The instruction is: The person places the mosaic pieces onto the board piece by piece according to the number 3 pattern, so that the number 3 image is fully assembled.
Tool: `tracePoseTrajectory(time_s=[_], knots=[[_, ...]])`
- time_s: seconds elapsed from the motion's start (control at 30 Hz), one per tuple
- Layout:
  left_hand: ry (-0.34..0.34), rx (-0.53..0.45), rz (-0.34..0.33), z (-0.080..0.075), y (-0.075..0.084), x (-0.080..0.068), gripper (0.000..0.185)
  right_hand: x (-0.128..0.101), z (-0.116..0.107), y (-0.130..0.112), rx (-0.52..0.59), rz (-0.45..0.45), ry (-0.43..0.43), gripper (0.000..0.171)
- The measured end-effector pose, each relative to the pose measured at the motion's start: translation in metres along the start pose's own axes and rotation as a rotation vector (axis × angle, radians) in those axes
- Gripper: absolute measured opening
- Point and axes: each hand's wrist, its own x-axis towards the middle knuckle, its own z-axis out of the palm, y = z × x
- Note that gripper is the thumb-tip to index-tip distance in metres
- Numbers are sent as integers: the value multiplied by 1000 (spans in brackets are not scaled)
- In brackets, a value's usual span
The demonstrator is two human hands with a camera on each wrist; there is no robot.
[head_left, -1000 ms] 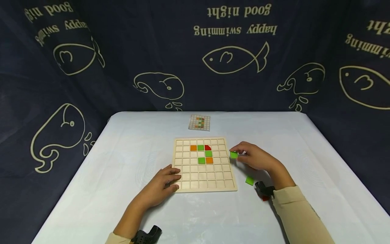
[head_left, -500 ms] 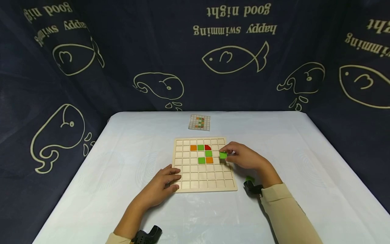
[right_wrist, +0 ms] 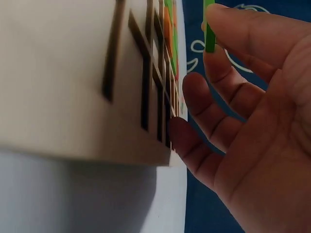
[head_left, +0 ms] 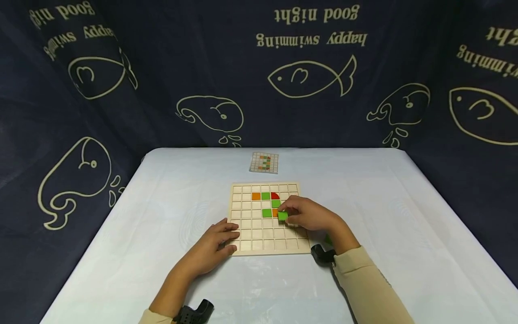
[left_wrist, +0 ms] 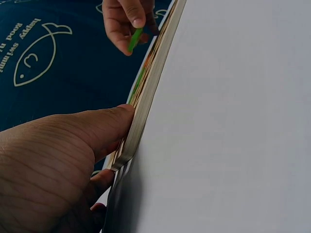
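My right hand (head_left: 313, 216) pinches a green square tile (head_left: 283, 216) between thumb and fingertips, just above the wooden grid board (head_left: 247, 235). In the right wrist view that green tile (right_wrist: 210, 30) is seen edge-on, held clear of the board. On the board lie an orange tile (head_left: 256, 196), a green tile (head_left: 265, 196), a red rounded tile (head_left: 275, 195) and more green and orange ones. Partly covered by the held tile is an orange tile (head_left: 275, 213). My left hand (head_left: 216, 245) rests at the board's left edge, fingers loosely extended, with its thumb touching the side.
A small pattern card (head_left: 264, 162) with a coloured grid lies behind the board on the white table (head_left: 194, 180). Another green tile (head_left: 328, 239) is mostly hidden under my right wrist. A dark curtain (head_left: 226, 81) hangs behind the table.
My right hand has carried the green tile leftward from beside the board to over it, near the orange tile. The left hand has stayed at the board's edge.
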Motion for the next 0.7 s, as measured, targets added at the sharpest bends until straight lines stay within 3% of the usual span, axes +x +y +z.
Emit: tracePoseTrajectory(time_s=[0.27,0.7], knots=[[3,6,3,-1,0,0,35,4,5,-7,-70,-24,-53,26],[-8,8,3,-1,0,-2,35,7,16,-8,-174,-83,-48,27]])
